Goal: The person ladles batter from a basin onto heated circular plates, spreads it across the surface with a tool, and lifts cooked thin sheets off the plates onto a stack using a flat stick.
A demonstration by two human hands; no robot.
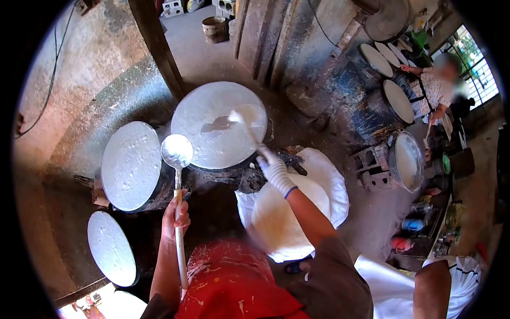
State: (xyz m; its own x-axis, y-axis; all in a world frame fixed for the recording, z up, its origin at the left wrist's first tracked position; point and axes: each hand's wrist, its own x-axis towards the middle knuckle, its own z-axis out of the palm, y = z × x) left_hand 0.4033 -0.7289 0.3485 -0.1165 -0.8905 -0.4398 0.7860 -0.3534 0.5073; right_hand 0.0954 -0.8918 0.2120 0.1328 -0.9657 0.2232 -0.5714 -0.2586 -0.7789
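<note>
My left hand is wrapped round the long handle of a metal ladle, whose bowl is up and coated white. A striped glove covers my right hand, which grips a stick-like tool with a white, blurred tip. That tip is over the large round white-coated griddle, beside a dark bare patch in the coating. Below my right forearm, thin round pale sheets lie on a white cloth.
More white-coated round griddles stand at the left. At the upper right a person is by other griddles. A basin sits near concrete blocks. Another person's arm is at the lower right.
</note>
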